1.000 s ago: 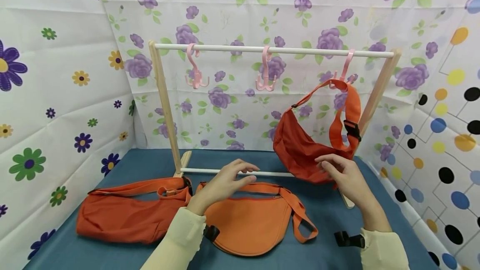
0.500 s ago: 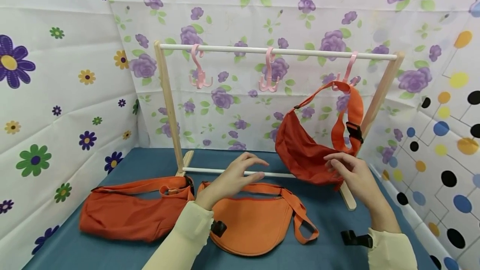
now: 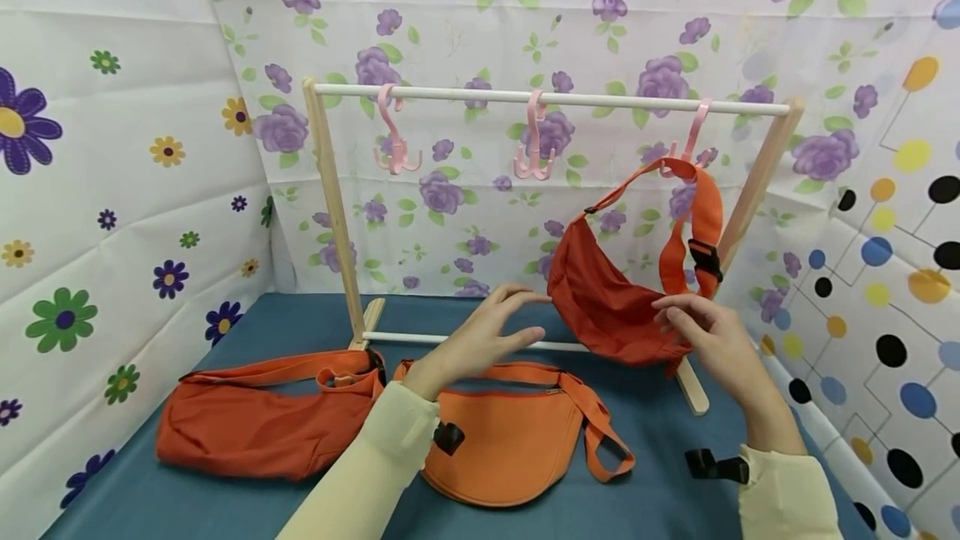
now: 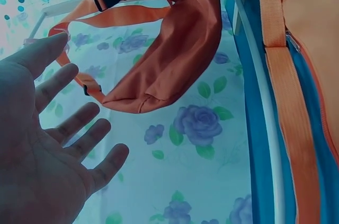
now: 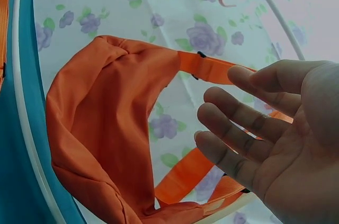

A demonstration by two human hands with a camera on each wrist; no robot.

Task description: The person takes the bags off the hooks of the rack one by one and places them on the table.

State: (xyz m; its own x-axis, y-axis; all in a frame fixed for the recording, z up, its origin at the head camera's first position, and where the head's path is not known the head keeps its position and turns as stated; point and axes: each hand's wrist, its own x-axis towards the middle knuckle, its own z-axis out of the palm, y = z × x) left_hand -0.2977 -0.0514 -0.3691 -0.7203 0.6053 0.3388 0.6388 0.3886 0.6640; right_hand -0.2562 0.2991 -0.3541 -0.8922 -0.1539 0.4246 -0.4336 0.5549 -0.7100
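Note:
A red-orange waist bag [image 3: 600,298] hangs by its strap from the right pink hook [image 3: 696,136], its black buckle at the right. My left hand [image 3: 480,336] is held out left of the bag, fingers spread in the left wrist view; whether a fingertip touches the bag I cannot tell. In front of the bag's lower right side is my right hand [image 3: 708,336], fingers loosely bent and holding nothing. The right wrist view has the bag [image 5: 106,123] apart from the fingers. Below my left hand lies an orange half-round bag [image 3: 502,448], partly covered by the sleeve.
A red-orange bag [image 3: 262,432] lies at the left of the blue tabletop [image 3: 645,490]. The rack has a white top bar [image 3: 465,95] and wooden legs. Two more pink hooks hang there, left [image 3: 396,140] and middle [image 3: 534,148]. Patterned cloth walls surround the table.
My left hand has moved right and up toward the hanging bag, its fingers straightening. My right hand has shifted slightly right. The bags stay where they were.

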